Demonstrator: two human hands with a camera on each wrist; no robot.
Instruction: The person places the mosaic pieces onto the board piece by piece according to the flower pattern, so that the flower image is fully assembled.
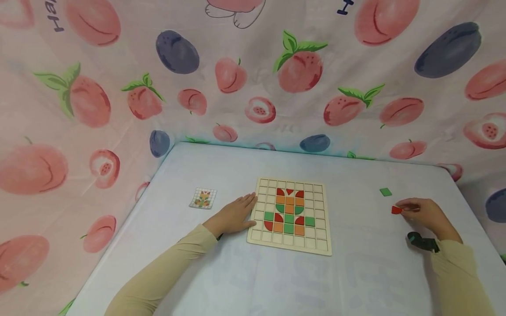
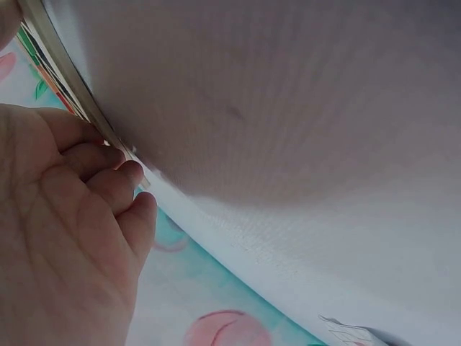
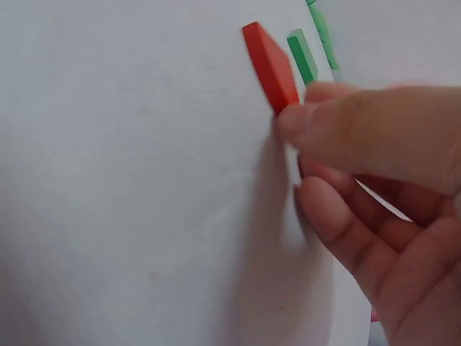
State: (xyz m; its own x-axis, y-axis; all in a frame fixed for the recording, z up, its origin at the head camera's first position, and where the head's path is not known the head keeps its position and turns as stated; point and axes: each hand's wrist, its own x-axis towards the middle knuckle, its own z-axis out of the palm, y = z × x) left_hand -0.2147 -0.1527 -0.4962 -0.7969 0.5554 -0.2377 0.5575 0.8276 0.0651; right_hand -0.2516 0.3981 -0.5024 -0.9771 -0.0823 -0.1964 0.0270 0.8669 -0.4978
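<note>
A square wooden grid board (image 1: pixel 290 249) lies mid-table, with red, orange and green tiles set in some of its squares. My left hand (image 1: pixel 236 214) rests along the board's left edge, fingers extended and touching the rim; in the left wrist view its fingertips (image 2: pixel 146 205) lie against the board's side. Off to the right, my right hand (image 1: pixel 424 213) pinches a red tile (image 3: pixel 270 68) between thumb and fingers, held over the table. Just beyond it lies a loose green tile (image 1: pixel 385 192), partly behind the fingers in the right wrist view.
Left of the board is a small pattern card (image 1: pixel 203 198) with a coloured grid picture. A white cloth covers the table (image 1: pixel 221 281). Fruit-printed curtains (image 1: pixel 253 70) hang along its back and left sides. A dark wrist strap (image 1: pixel 423 241) sits by the right sleeve.
</note>
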